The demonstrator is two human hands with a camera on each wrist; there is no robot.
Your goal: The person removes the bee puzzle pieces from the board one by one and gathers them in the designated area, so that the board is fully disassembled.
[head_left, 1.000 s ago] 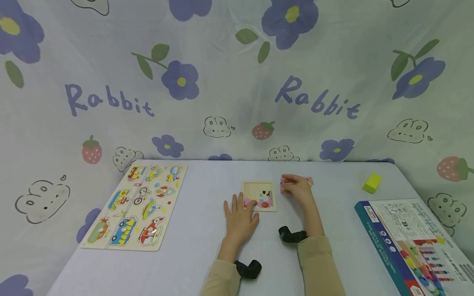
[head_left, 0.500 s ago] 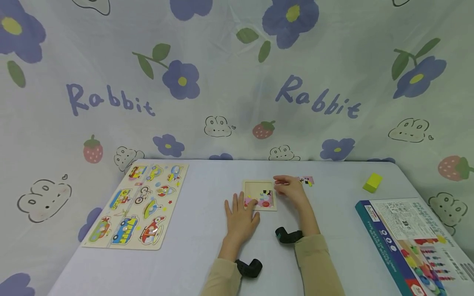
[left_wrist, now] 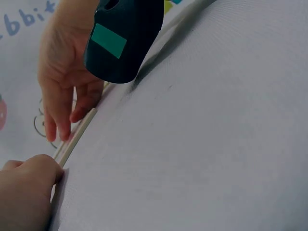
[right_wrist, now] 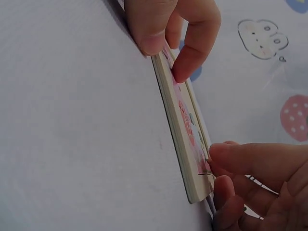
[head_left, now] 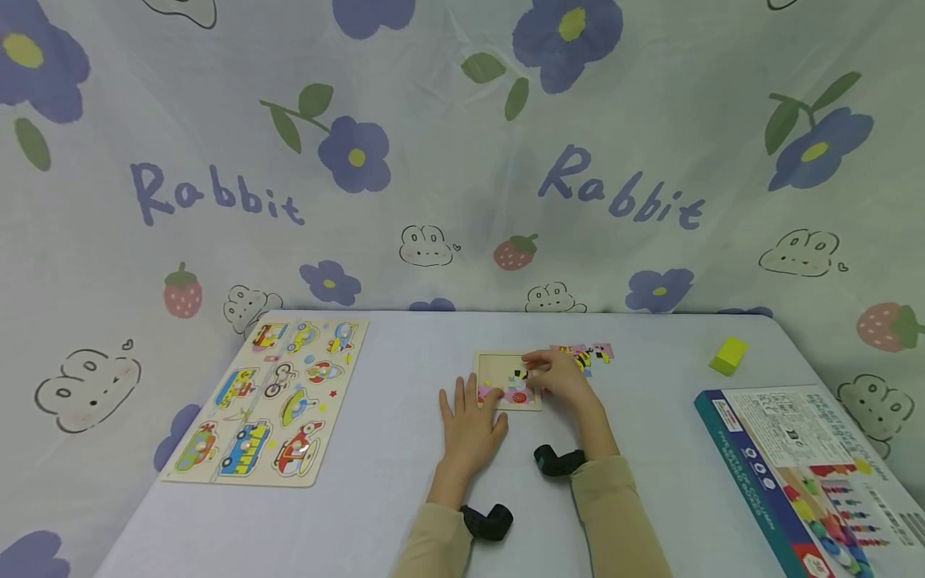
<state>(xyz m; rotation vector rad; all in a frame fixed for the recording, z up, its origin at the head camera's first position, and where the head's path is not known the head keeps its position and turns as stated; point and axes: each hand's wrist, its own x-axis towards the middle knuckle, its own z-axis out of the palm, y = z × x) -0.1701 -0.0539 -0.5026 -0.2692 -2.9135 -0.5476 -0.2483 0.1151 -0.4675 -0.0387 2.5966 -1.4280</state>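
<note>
A small square wooden puzzle tray (head_left: 499,362) lies on the white table, with pink picture pieces filling its near part. My left hand (head_left: 468,433) rests spread at its lower left corner. The right wrist view shows that hand's thumb (right_wrist: 153,43) at the tray's near edge and a finger (right_wrist: 185,67) on the picture. Over the right side of the tray, my right hand (head_left: 567,381) has its fingers bent, fingertips right at the rim. I cannot tell whether it holds a piece. Several loose puzzle pieces (head_left: 596,353) lie just behind it, partly hidden.
A large wooden vehicle puzzle board (head_left: 270,405) lies at the left. On the right are a yellow-green block (head_left: 727,356) and a big box (head_left: 802,474) with printed pictures. A patterned curtain (head_left: 462,160) hangs behind the table (head_left: 376,522).
My right hand has moved left from the loose pieces to the tray's right side, uncovering more of those pieces. My left hand stays in place on the tray.
</note>
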